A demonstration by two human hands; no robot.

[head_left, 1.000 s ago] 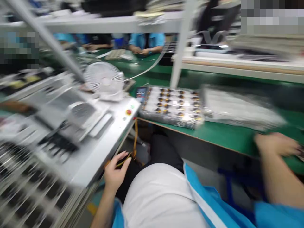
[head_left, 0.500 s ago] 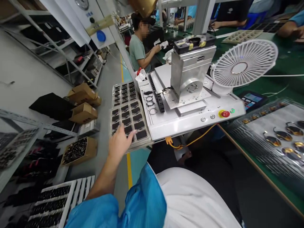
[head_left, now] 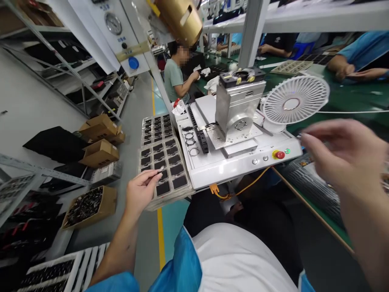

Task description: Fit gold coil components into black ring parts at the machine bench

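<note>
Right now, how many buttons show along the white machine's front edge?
4, left to right: one silver button, a second silver button, the yellow-ringed red button, then the green-lit button. None there appears hidden.

A round white fan is standing at right; cardboard boxes are sitting beside the grey aisle at left; a co-worker in pale green is holding something white.

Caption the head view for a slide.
The left hand pinches a small piece at a tray of black parts; the right hand blurs in the foreground.
</note>
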